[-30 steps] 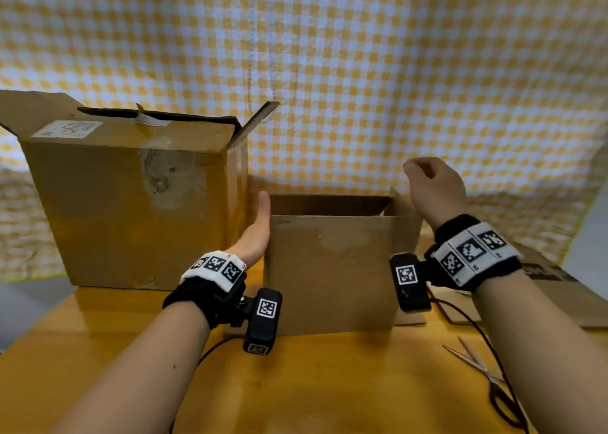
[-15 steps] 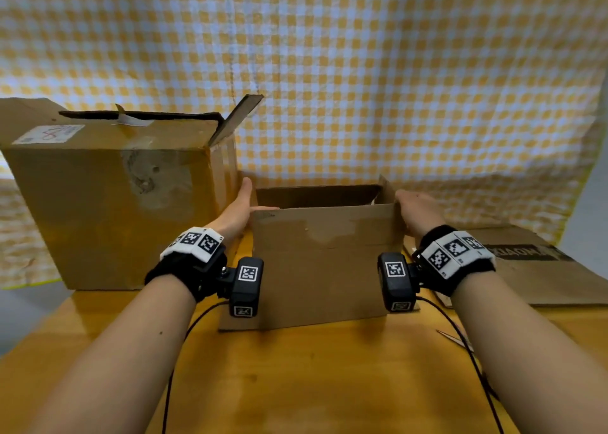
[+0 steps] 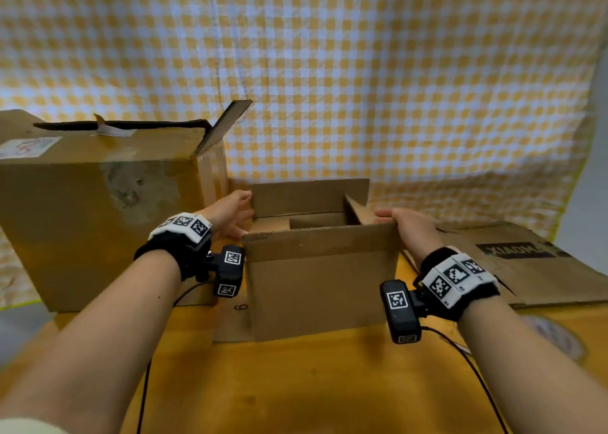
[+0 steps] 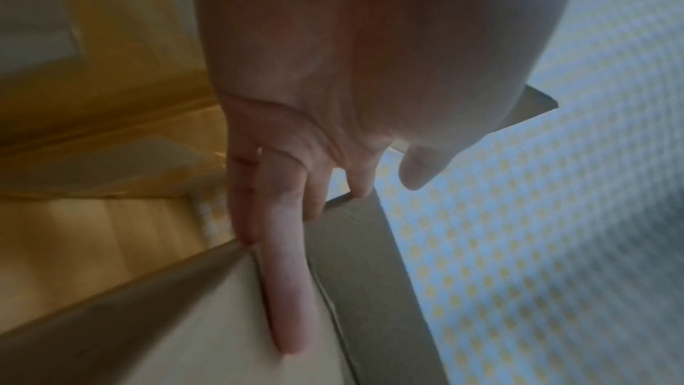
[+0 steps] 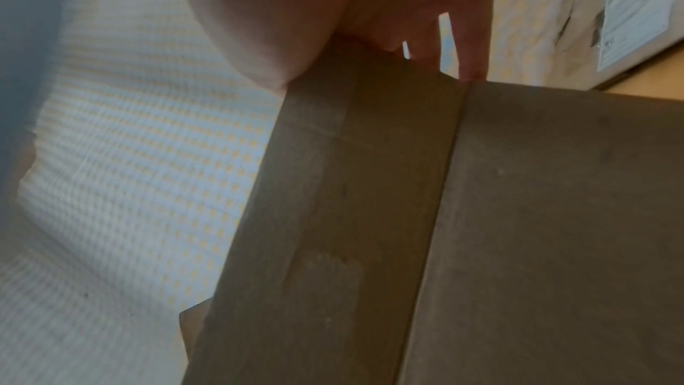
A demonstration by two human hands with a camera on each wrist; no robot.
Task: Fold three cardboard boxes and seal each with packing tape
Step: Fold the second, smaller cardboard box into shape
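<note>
At twelve o'clock the cardboard box [image 3: 319,285] stands open: my left hand [image 3: 230,216] flat against its left side, my right hand [image 3: 408,233] on its right corner, grip unclear. Uneven pushing may skew it.

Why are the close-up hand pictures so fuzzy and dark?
Left wrist view: motion blur smears the left hand and the small brown cardboard box. Right wrist view: dim and soft, the right hand shadowed at the box's edge. Head view: sharper, brighter, though the wide lens bends the yellow checked cloth near the edges.
</note>
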